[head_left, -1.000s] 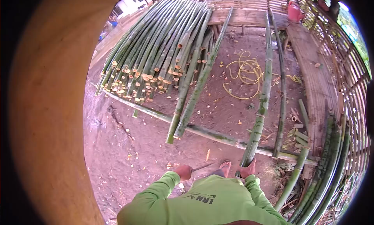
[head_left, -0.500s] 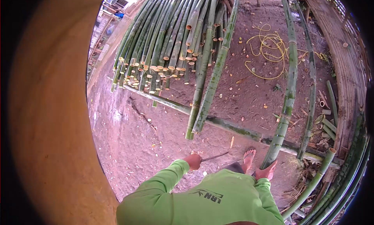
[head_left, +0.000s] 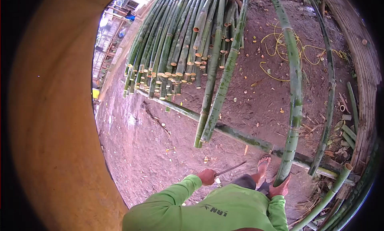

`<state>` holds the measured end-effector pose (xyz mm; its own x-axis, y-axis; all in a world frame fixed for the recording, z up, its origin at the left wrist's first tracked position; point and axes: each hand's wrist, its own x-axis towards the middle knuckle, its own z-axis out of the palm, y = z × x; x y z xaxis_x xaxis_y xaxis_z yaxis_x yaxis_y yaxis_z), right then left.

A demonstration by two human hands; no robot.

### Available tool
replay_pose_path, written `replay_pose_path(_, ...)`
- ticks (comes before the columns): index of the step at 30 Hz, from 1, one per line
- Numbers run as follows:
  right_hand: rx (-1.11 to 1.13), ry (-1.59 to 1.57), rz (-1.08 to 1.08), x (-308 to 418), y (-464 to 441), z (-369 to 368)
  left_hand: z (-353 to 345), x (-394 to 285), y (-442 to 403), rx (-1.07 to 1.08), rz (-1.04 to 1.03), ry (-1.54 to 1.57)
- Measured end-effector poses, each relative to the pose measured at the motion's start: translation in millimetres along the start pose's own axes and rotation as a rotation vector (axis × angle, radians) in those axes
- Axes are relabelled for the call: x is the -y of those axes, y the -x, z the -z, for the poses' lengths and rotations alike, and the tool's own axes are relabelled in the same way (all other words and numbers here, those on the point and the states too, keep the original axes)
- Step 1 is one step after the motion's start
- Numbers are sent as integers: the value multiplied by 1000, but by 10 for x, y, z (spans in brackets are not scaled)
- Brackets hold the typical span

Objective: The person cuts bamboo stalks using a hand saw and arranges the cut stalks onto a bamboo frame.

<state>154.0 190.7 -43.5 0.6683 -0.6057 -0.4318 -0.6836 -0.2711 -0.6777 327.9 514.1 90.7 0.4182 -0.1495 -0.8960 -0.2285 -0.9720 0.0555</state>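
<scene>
My left hand (head_left: pixel 207 177) is closed around the handle of a long knife (head_left: pixel 232 168), whose dark, narrow blade points right toward my foot. On the right, my right hand (head_left: pixel 279 188) grips the near end of a thick green bamboo pole (head_left: pixel 295 99). That pole runs forward, passing over a bamboo pole lying crosswise (head_left: pixel 244 138) on the ground. Two more bamboo poles (head_left: pixel 223 89) slope from the stack toward me, their near ends resting across the same crosswise pole. A thinner bamboo pole (head_left: pixel 329 87) lies to the right of the held one.
A large stack of cut bamboo (head_left: pixel 172 43) stands ahead on the left. Yellow hose (head_left: pixel 276 41) lies coiled on the dirt. Bamboo offcuts (head_left: pixel 349 133) and a wooden plank (head_left: pixel 356 51) are at the right. Something orange-brown (head_left: pixel 56 111) blocks the left side of view.
The held bamboo pole's far end has swung left across the hose. The knife's blade has tipped up slightly. The whole view has shifted a little.
</scene>
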Motion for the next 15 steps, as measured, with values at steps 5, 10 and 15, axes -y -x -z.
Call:
replay_pose_path(5,41,66,64,-98,-48,141,-154,-32,80,-7,36,54)
replay_pose_path(10,200,87,-32,-25,-113,343,-450,17,24,9,50,68)
replay_pose_path(15,221,139,44,238,-223,496,-682,167,-44,-36,-54,40)
